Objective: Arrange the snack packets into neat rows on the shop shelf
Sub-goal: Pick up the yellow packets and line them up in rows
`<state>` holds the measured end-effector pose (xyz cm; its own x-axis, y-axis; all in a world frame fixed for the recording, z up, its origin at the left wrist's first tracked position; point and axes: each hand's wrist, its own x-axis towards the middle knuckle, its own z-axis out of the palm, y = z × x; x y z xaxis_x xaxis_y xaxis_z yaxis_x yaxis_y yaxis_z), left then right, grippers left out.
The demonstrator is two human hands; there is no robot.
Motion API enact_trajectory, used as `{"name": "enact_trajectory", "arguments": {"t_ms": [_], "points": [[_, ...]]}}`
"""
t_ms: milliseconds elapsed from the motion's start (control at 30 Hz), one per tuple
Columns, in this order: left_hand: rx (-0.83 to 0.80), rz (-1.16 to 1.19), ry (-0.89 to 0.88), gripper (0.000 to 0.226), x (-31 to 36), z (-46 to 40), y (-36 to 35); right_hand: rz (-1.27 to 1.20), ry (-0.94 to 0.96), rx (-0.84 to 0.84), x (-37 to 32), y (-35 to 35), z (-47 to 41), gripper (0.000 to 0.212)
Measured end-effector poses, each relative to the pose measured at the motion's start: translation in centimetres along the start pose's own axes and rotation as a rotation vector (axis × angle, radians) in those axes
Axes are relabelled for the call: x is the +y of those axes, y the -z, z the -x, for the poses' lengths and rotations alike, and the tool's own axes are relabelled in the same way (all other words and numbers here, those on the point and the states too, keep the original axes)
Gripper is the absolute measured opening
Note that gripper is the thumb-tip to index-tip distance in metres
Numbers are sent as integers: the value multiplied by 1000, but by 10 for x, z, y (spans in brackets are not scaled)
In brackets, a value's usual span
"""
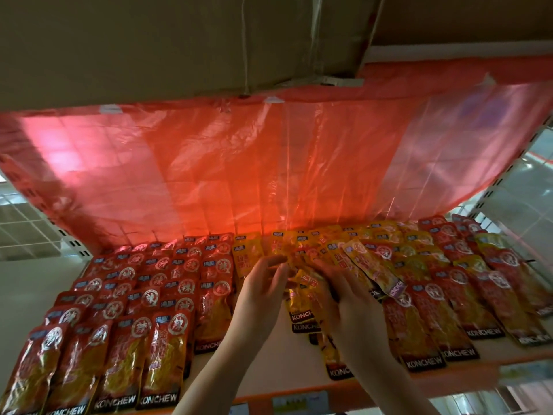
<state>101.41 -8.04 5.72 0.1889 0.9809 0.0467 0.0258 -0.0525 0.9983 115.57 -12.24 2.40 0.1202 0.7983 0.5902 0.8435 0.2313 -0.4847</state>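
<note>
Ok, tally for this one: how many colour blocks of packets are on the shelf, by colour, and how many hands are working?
Red blocks: 2, left red block and right red block
Yellow blocks: 1, yellow block in the middle, untidy
Hands: 2, left hand and right hand
Total: 5

Pale cream flat shelf board (270,362), taken as landmark, with an orange front edge strip (374,387).

Left part of the board: glossy red foil snack packets (163,351), each with a white ring emblem at the top, a blue corner patch, a yellow window panel and a black bottom band lettered KONCHEW in white.

Centre and back of the board: yellow foil snack packets (250,256), same blue corner patch, red characters, black KONCHEW band.

Right part of the board: more red packets of that same pattern (431,333), mixed with yellow ones further back.

Behind and above the board: translucent red-orange plastic sheet (269,163), faint grid showing through, paler pink at its left and right.

Above the sheet: plain brown cardboard box (149,40).
</note>
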Motion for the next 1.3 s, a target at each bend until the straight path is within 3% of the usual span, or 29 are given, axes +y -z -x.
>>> {"name": "enact_trajectory", "arguments": {"t_ms": [133,300,567,667,833,1000,1167,1300], "points": [[-83,-233,-13,24,-16,-2,4,113,-35,52,31,17,-7,36],[-97,-423,26,19,-38,-1,10,174,-100,-40,63,23,-9,66],[-59,-454,59,24,-57,0,14,178,-194,-255,74,20,-4,75],[-43,-444,66,27,-58,-1,16,156,-213,-264,73,27,-6,67],[38,-568,20,24,-58,-3,19,102,-116,-130,63,28,-8,39],[81,-772,-44,31,-53,-8,26,0,30,-46,25,16,-9,33],[150,-786,-17,28,-52,-12,39,-78,86,-215,-3,-15,-7,36],[253,-794,-93,22,-51,-9,51,-63,76,-374,-14,-49,-9,47]]}}
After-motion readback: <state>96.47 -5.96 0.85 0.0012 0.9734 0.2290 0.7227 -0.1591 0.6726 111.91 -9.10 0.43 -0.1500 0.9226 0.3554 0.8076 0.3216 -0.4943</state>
